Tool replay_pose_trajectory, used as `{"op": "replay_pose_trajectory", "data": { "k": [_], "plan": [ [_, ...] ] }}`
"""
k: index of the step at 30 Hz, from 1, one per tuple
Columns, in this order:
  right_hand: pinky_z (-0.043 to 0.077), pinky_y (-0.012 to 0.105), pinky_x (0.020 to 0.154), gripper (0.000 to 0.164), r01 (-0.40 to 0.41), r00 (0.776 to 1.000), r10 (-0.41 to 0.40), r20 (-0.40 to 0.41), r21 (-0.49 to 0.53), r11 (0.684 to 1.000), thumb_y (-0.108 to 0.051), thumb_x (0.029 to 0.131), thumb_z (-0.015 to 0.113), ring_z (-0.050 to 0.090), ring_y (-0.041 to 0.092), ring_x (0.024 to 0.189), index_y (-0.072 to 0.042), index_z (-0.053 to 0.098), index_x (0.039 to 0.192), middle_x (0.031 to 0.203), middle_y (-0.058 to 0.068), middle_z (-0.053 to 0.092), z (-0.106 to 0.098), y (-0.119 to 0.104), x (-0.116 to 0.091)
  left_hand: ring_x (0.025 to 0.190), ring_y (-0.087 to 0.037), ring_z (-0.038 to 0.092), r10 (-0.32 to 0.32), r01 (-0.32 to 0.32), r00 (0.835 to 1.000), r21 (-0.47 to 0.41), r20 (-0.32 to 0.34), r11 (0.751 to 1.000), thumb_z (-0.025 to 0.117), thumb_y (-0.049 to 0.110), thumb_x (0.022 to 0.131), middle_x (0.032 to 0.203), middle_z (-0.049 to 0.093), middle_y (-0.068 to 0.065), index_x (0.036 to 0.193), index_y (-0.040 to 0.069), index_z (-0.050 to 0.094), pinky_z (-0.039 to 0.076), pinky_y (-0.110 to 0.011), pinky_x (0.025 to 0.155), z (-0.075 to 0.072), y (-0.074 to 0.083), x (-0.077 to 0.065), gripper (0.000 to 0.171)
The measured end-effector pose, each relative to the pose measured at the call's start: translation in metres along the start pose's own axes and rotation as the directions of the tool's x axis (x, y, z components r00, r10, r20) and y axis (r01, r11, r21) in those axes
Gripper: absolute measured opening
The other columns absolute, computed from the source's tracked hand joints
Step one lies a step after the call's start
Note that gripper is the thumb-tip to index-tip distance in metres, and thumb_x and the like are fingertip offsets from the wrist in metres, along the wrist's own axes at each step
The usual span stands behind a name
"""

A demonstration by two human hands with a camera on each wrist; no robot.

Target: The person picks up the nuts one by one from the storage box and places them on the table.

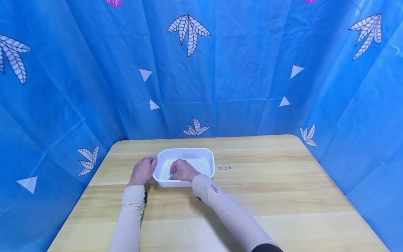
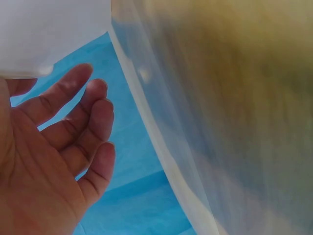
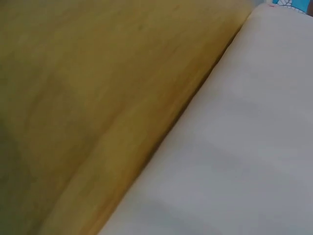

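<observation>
Nearest, two pale sleeves [image 1: 230, 213] come up over a wood-grain table [image 1: 283, 210]; dark band [image 1: 146, 197] at the left wrist. Right hand [image 1: 185, 170] reaches over the near rim into a white tub [image 1: 200, 163], toward its left half. Fingers curled, thumb and forefinger pinching a small metal piece [image 1: 171, 173], low inside the tub; its exact shape too small to make out. Left hand [image 1: 142, 171] at the tub's left end, thumb side against the rim; left wrist view shows its fingers loosely bent, slightly apart. Just right of the tub, three small metal pieces [image 1: 225, 168] lie in a row on the wood. Beyond the table's far edge, a blue curtain [image 1: 242, 70] with white leaves and triangles.
</observation>
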State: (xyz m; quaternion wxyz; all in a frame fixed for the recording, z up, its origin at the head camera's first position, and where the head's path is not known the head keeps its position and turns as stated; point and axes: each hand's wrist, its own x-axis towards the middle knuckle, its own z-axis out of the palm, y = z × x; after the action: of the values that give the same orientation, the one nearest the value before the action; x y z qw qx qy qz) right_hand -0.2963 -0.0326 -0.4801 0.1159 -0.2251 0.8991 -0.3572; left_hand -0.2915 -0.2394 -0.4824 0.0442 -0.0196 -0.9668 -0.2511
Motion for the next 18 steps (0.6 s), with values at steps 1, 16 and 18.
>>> {"op": "replay_pose_trajectory", "data": {
  "k": [1,16,18],
  "plan": [
    [0.052,0.024,0.087,0.024,0.001,1.0,-0.001,0.001,-0.003,1.0,-0.017,0.081,0.089,0.062,0.01,0.078,-0.007,0.079,0.101,0.089,0.003,0.076,-0.0004,-0.0005,0.0004,0.091,-0.032,0.066,-0.002,0.002,1.0,0.001,0.0,1.0,0.034,0.04,0.112,0.105,0.071,-0.021,0.122,-0.004,0.068,0.055,-0.047,0.083,-0.0001,-0.0001,0.0003,0.057],
    [0.052,0.028,0.093,0.014,-0.012,1.0,0.013,0.025,-0.026,1.0,-0.007,0.084,0.083,0.062,0.012,0.088,-0.009,0.079,0.097,0.094,0.001,0.076,0.0004,-0.0004,0.0029,0.088,-0.032,0.064,0.025,-0.025,0.999,0.014,-0.02,1.0,0.034,0.038,0.112,0.098,0.071,-0.02,0.114,-0.005,0.07,0.053,-0.049,0.082,-0.0022,-0.0002,-0.0004,0.057],
    [0.052,0.028,0.09,0.014,-0.015,1.0,0.016,0.018,-0.028,0.999,-0.007,0.085,0.082,0.061,0.013,0.087,-0.008,0.076,0.098,0.091,0.001,0.073,0.0004,-0.0005,0.0035,0.087,-0.031,0.064,0.017,-0.017,1.0,0.009,-0.017,1.0,0.033,0.039,0.112,0.096,0.07,-0.019,0.113,-0.004,0.07,0.053,-0.048,0.08,-0.0023,-0.0002,-0.0004,0.057]
  ]
}}
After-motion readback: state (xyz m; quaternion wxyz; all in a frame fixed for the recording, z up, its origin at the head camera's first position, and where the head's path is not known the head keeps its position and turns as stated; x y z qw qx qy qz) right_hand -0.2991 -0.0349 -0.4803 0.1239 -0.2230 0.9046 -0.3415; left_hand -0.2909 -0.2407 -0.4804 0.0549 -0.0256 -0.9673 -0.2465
